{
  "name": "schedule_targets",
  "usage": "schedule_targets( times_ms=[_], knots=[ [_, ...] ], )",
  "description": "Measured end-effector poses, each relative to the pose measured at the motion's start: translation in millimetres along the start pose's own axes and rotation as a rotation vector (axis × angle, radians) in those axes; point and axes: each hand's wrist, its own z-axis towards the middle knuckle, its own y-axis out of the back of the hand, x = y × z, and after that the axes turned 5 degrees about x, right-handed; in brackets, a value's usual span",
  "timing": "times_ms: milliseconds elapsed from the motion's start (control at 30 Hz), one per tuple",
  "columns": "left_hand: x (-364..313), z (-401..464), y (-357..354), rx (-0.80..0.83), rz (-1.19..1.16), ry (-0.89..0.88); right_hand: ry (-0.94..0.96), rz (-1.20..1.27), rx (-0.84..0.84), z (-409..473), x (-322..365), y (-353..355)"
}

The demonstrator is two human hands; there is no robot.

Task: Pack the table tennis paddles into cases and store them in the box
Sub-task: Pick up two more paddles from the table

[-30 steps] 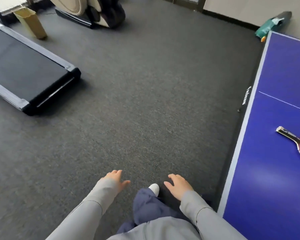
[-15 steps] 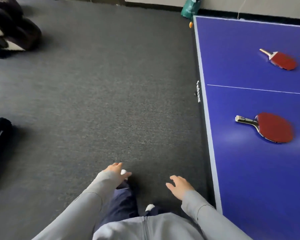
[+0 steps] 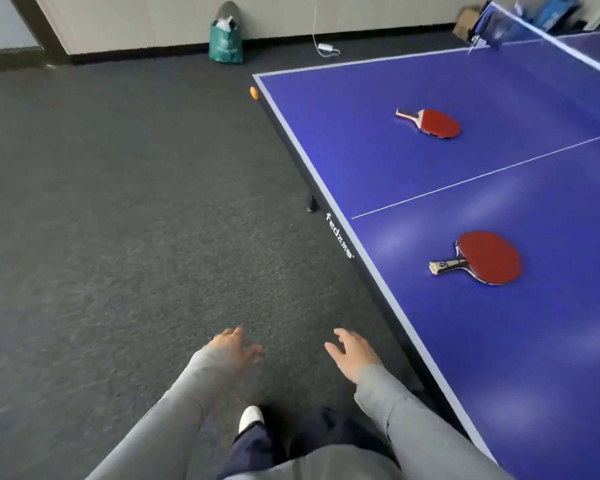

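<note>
Compared with half a second ago, the view has swung toward the blue table-tennis tabletop [image 3: 413, 174], which now fills the right half of the frame; its net [image 3: 499, 27] and a green bag [image 3: 226, 43] against the wall have come into sight, and the treadmill at the left edge is gone. Both hands have stayed low in the frame over the grey carpet [image 3: 118, 237].

The left hand [image 3: 231, 348] and right hand [image 3: 352, 351] each make a loose, empty grip — fingers relaxed and spread, holding nothing. The nearer red-faced paddle with a dark handle [image 3: 482, 259] lies flat on the tabletop up and right of the right hand, well apart from it, handle pointing left. The farther red paddle with a pale handle [image 3: 433, 123] lies beyond the white centre line, upper right.

An orange ball [image 3: 254, 92] peeks from behind the tabletop's far corner, half hidden. The net is blurred — things behind it at the upper right cannot be made out.
</note>
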Motion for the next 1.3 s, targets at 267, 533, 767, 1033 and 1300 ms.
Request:
schedule_targets(
  times_ms=[267, 533, 767, 1033, 1300],
  knots=[
    [-82, 83, 77, 0.015, 0.134, -0.208, -0.147, 0.348, -0.302, 46, -7, 63],
    [-186, 156, 124, 0.038, 0.244, -0.442, -0.419, 0.848, -0.831, 111, -56, 134],
    [-251, 200, 156, -0.002, 0.203, -0.519, -0.757, 0.950, -0.996, 149, -98, 171],
    [-310, 256, 180, 0.004, 0.125, -0.607, -0.936, 0.968, -1.071, 191, -109, 181],
    [-369, 337, 226, 0.032, 0.110, -0.725, -1.204, 1.021, -1.183, 224, -109, 196]
  ],
)
